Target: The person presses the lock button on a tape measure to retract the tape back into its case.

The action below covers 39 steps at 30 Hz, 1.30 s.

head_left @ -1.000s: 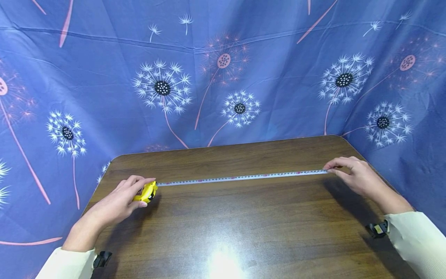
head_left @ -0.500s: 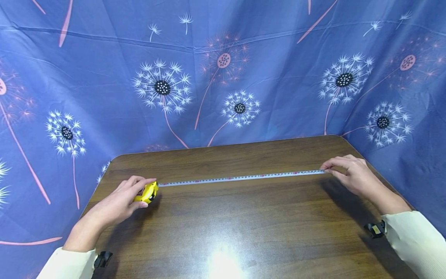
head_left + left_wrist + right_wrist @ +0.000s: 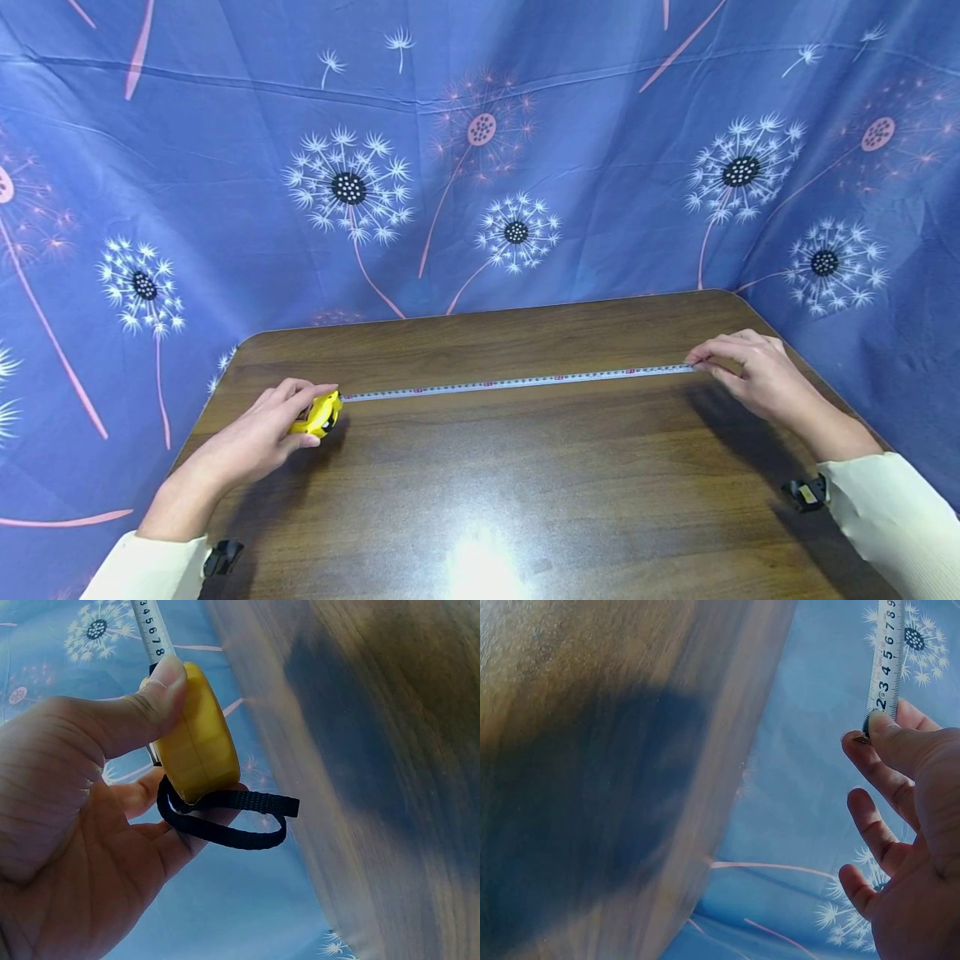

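My left hand [image 3: 258,433] grips the yellow case of a tape measure [image 3: 321,415] at the left of the table, thumb on one side and fingers on the other. From the case a white metal blade [image 3: 517,383] runs straight across to the right. At its far end my right hand [image 3: 761,379] pinches the tip between thumb and index finger. In the left wrist view a black wrist strap [image 3: 232,838] hangs looped from the yellow case [image 3: 196,742]. Black numbers show on the blade [image 3: 886,660] in the right wrist view, and the other right fingers are spread loosely.
A brown wood-grain table [image 3: 420,500] with rounded back corners lies beneath both hands. Blue cloth [image 3: 600,167] printed with dandelions hangs behind it and along both sides. Black devices are strapped at the left wrist [image 3: 222,557] and the right wrist [image 3: 805,493].
My right hand has moved slightly left with the blade's tip, so the stretch of blade is a bit shorter. The red marks have shifted left toward the case. My left hand stays nearly still.
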Tool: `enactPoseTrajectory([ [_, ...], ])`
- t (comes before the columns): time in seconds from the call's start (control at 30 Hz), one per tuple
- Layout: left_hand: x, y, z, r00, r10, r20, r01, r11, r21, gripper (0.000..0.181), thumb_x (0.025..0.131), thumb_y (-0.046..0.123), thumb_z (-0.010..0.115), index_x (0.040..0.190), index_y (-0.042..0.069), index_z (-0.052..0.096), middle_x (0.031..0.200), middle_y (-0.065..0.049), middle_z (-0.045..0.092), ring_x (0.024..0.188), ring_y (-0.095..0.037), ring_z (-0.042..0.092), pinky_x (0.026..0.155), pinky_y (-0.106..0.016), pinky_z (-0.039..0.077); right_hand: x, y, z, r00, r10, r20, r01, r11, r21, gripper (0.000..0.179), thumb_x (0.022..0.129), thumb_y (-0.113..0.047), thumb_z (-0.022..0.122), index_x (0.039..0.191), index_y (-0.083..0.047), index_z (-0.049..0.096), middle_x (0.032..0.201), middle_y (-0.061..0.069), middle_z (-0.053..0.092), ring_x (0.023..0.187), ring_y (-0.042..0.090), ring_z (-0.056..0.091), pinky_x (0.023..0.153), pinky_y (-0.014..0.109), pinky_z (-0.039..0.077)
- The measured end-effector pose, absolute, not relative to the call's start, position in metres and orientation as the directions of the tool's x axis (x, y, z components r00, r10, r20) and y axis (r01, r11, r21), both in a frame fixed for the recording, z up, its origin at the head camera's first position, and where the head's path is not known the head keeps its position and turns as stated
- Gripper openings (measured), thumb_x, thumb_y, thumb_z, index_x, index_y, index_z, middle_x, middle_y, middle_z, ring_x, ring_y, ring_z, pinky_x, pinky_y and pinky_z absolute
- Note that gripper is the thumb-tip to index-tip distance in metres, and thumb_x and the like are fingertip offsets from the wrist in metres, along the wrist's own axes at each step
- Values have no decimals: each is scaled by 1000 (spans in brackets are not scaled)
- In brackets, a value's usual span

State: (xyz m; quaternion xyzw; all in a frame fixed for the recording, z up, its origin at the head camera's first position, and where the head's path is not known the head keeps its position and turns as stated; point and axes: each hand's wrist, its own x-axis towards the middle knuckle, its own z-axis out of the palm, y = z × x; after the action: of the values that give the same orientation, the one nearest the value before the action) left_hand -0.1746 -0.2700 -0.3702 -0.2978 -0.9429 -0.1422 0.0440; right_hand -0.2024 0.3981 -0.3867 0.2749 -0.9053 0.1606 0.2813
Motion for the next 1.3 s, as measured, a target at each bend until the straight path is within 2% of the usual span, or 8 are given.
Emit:
enactPoseTrajectory([
  [0.33,-174,-269,-372,-815,552,178,580,776,248,69,86,9,83,147,9,52,128,-13,57,110,-35,56,91,-57,48,-201,394,-387,-680,-414,605,-606,782,-146,43,71,10,84,96,-24,76,94,-3,75,86,19,57,72,44,31],
  [0.6,-174,-268,-373,-809,557,189,588,770,247,70,85,9,84,147,10,52,127,-12,57,109,-34,56,91,-56,48,-202,386,-383,-649,-439,622,-630,768,-115,42,71,10,84,97,-22,75,93,-6,74,80,19,59,69,41,34],
  [1.3,-176,-266,-374,-815,557,160,580,776,250,70,87,11,83,149,11,51,129,-12,56,110,-33,56,90,-56,48,-201,384,-384,-695,-409,591,-604,778,-171,41,74,11,84,95,-23,76,97,-5,73,92,19,54,71,45,30],
])
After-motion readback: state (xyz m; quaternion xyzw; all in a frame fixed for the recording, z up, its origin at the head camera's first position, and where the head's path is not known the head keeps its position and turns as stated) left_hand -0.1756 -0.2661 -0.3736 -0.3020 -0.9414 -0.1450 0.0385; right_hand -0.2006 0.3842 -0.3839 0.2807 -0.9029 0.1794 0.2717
